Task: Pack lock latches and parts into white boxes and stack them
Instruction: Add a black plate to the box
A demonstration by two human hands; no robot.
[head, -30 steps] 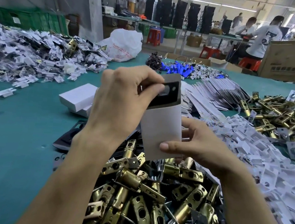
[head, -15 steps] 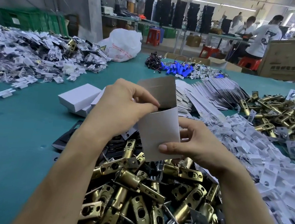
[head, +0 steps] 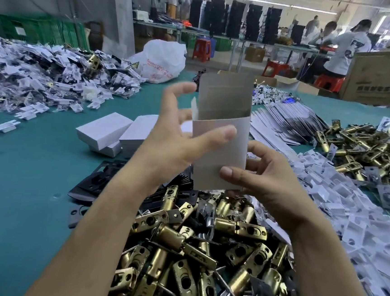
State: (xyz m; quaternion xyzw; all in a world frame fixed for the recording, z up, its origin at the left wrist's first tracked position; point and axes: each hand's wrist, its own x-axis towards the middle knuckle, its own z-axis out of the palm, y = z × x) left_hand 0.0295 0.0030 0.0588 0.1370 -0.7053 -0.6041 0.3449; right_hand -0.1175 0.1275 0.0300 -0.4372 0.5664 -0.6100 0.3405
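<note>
Above the heap of brass latches on the worktop, the white box stands upright, its top flap raised. The right hand pinches its lower part, thumb in front, fingers behind. The left hand is spread loose, with only its thumb on the front face. Gripped low by one hand, the thin carton could buckle or tip and spill its hidden contents. A hurried tuck might crease the flap.
</note>
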